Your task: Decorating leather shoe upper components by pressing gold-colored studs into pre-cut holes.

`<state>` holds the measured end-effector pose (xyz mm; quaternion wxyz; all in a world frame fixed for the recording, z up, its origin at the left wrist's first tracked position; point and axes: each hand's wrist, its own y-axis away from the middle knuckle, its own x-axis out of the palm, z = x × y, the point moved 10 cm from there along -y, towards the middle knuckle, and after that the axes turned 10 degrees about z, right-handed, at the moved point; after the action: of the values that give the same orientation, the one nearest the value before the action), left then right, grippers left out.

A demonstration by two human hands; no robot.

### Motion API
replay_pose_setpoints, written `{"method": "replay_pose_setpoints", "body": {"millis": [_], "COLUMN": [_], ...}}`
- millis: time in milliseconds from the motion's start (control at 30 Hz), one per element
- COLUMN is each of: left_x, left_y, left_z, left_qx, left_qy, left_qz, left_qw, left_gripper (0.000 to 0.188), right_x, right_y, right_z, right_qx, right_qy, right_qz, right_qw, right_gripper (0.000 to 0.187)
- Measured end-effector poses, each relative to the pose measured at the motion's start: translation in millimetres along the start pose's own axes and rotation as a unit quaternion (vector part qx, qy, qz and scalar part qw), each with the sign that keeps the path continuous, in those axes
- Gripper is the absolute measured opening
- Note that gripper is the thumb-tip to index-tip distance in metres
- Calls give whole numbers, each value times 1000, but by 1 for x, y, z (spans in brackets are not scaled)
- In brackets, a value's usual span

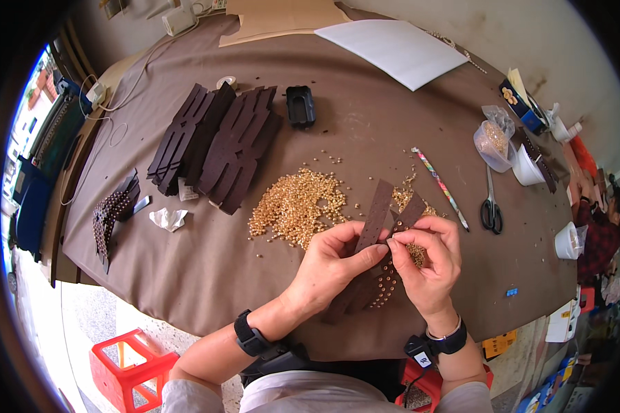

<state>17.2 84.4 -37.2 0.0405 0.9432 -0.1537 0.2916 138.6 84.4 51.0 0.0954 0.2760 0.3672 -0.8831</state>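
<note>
My left hand [337,261] grips a dark brown perforated strip piece [373,224], its thumb pressed on the front and its strips splayed upward. Rows of small gold studs line the lower part of this piece. My right hand [427,265] is closed in a pinch against the piece's edge, close to my left thumb. Whatever sits between those fingertips is too small or hidden to make out. Just beyond my hands lies a spread pile of gold beads or studs [300,206], with more scattered behind the strips.
Stacked dark brown cut pieces [238,148] lie at the left behind a studded piece [109,220] and crumpled white paper [168,219]. A black tray [300,107] stands farther back. Rightward are a patterned pen [441,189], scissors [490,210] and a plastic tub [494,144].
</note>
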Motion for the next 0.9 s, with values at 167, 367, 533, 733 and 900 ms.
{"method": "replay_pose_setpoints", "body": {"millis": [167, 367, 533, 733, 900], "left_x": [0, 1, 1, 1, 1], "left_y": [0, 0, 0, 1, 0], "left_z": [4, 5, 2, 2, 1], "left_qx": [-19, -27, -14, -1, 10], "left_qy": [39, 49, 34, 6, -13], "left_qz": [5, 8, 0, -3, 3], "left_qw": [999, 998, 999, 1000, 1000], "left_gripper": [23, 25, 18, 19, 23], "right_x": [2, -1, 0, 1, -1], "right_y": [4, 2, 0, 2, -1], "right_z": [-27, -18, -12, -17, -8], "right_qx": [113, 52, 45, 61, 40], "right_qy": [-170, -79, -69, -83, -50], "right_qz": [-23, -4, 10, 1, 1], "right_qw": [979, 996, 997, 995, 998], "right_gripper": [16, 14, 14, 15, 15]}}
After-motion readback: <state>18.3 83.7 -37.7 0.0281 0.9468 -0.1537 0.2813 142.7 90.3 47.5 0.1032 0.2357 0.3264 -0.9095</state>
